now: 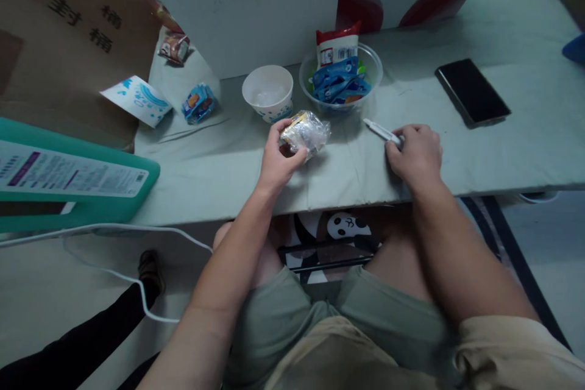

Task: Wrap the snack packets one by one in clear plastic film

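My left hand (283,155) is closed around a small packet in clear, crinkled plastic wrap (311,134), held just above the table in front of a paper bowl. In my right hand (418,152) is a slim white utility knife (381,131), its tip pointing up and left; whether its blade is out I cannot tell. The white paper bowl (268,88) has a blue pattern low on its side. Beside it, a clear plastic bowl (377,73) holds several blue snack packets (340,82) and a red-and-white packet (338,46).
A black phone (473,91) lies at the right. To the left are a blue snack packet (198,103), a brown packet (174,47), a patterned paper piece (137,100), a cardboard box (68,36) and a green container (91,180). A white cable (137,228) hangs at the front edge.
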Motion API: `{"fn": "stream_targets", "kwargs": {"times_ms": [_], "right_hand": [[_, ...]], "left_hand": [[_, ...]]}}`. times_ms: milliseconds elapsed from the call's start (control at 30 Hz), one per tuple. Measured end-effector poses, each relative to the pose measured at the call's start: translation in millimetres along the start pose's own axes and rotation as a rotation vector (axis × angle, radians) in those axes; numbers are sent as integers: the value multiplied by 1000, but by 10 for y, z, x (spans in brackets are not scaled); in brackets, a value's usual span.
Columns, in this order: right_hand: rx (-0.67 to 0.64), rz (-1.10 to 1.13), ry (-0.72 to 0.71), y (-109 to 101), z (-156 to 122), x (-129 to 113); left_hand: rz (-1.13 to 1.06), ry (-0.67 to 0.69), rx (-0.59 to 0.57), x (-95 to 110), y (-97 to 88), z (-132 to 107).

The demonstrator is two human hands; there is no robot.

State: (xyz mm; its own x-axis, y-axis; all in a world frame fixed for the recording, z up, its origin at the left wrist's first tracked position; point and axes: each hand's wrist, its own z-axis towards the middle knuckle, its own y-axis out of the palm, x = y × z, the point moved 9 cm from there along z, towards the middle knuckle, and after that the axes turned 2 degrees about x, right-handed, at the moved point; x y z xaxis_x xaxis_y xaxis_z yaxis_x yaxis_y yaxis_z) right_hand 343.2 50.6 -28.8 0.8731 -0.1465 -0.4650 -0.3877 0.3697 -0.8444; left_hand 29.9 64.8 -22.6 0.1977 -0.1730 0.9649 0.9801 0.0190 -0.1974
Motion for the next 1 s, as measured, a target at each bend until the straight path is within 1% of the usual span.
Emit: {"fn": "stream_targets", "kwargs": {"times_ms": [67, 100, 167, 233, 300, 367, 433, 467, 533, 600, 700, 767, 900, 1000], "right_hand": [[6, 35, -25, -47, -44, -39], [9, 79, -39, -85, -76, -105], [-3, 204, -75, -152, -157, -321], [-26, 332, -129, -177, -241, -613], [-39, 408, -180, -143, -305, -898], [-45, 421, -232, -62, -339, -1125], [-71, 387, -284, 42, -356, -1267], [-90, 366, -306, 87, -365, -1302], [-125, 335, -334, 134, -392, -1302], [-147, 323, -338, 125, -424, -1233], [-199, 306, -322, 97, -450, -1071], [-216, 275, -288, 85, -415, -932], [-148, 148, -201, 83, -263, -626], [-133, 112, -224, 143, -206, -536]], "left_hand": [[2, -15, 36, -40, -46, 13], [-1, -29, 54, -69, -71, 19], [-6, -61, 69, -130, -99, 28], [-1, -83, 50, -165, -79, 34], [11, -77, 26, -156, -33, 38], [13, -67, 13, -134, 17, 39], [-5, -70, 2, -132, 55, 38], [-18, -75, -3, -142, 61, 39], [-41, -81, -1, -176, 29, 45], [-62, -80, 32, -219, -68, 63], [-106, -95, 106, -287, -243, 104], [-151, -115, 141, -314, -312, 131], [-206, -156, 172, -337, -326, 161], [-189, -150, 127, -332, -269, 179]]}}
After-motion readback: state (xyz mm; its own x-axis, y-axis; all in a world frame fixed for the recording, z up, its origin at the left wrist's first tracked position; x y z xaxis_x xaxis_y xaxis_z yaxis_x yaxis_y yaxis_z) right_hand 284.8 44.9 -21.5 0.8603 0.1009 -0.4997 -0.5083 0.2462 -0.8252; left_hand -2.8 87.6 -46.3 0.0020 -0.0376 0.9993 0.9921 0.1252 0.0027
